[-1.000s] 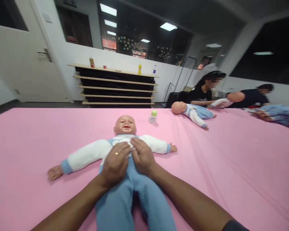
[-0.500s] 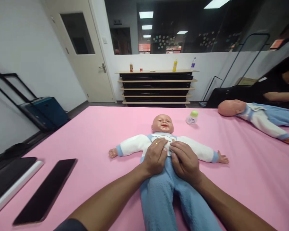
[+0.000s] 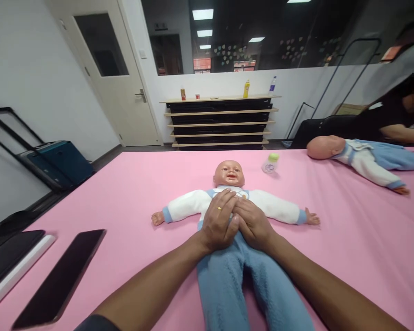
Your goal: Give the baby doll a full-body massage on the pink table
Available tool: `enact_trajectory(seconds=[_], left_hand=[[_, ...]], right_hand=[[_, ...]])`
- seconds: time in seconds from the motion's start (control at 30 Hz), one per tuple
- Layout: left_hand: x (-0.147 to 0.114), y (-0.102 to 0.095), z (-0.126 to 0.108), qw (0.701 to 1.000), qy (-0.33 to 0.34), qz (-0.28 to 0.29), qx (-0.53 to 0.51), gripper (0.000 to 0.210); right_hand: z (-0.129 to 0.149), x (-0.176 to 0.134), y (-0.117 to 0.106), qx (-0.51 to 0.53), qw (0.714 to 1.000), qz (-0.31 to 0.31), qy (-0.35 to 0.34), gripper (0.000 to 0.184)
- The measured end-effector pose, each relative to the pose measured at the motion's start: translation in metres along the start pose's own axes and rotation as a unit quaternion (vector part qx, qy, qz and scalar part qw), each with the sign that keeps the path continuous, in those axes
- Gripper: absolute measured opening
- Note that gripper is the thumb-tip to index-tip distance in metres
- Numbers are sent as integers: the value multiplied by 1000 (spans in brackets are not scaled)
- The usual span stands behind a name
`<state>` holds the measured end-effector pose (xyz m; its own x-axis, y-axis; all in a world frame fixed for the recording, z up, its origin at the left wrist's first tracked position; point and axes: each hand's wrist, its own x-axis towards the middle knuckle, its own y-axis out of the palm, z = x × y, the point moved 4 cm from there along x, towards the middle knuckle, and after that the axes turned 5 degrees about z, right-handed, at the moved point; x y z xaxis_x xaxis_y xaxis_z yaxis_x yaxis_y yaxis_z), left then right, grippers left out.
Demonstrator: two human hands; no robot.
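On its back in front of me lies a baby doll (image 3: pixel 229 174) in a white-and-blue top and fluffy blue trousers (image 3: pixel 215 280), its arms spread wide. My left hand (image 3: pixel 221 219), with a ring on one finger, rests flat on the doll's chest, fingers stretched out and pointing toward its head. From the other side my right hand (image 3: pixel 253 223) lies on the chest too, fingers out flat. Its fingertips meet the left hand and are partly hidden there. Neither hand grasps anything that I can see. Beyond the doll's head stands a small bottle with a green cap (image 3: pixel 271 163).
A phone (image 3: pixel 60 278) and a dark device with a white edge (image 3: pixel 15 264) lie at left on the pink cloth (image 3: pixel 131 184). At right lies a second doll (image 3: pixel 369 161), near a seated person (image 3: pixel 389 115). Behind are a shelf (image 3: pixel 221 111) and a blue case (image 3: pixel 58 161).
My hands have come together on the doll's chest; the right fingers, bent over the top before, now lie flat against the left hand. The view has shifted slightly.
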<state>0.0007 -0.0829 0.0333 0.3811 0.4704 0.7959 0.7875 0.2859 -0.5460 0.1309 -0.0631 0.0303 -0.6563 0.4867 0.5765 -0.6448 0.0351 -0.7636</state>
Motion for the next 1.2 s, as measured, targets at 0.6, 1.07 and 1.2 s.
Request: enact_trajectory(seconds=[0.6, 1.07, 1.2], left_hand=[[1, 7, 9, 994, -63, 65, -55, 32], [-9, 8, 27, 976, -213, -21, -23, 42], [-8, 6, 19, 992, -127, -25, -3, 45]], right_hand=[[-21, -18, -1, -65, 961, -181, 200, 38], [-7, -4, 1, 2, 996, -57, 68, 34], [-15, -5, 4, -7, 991, -66, 115, 39]])
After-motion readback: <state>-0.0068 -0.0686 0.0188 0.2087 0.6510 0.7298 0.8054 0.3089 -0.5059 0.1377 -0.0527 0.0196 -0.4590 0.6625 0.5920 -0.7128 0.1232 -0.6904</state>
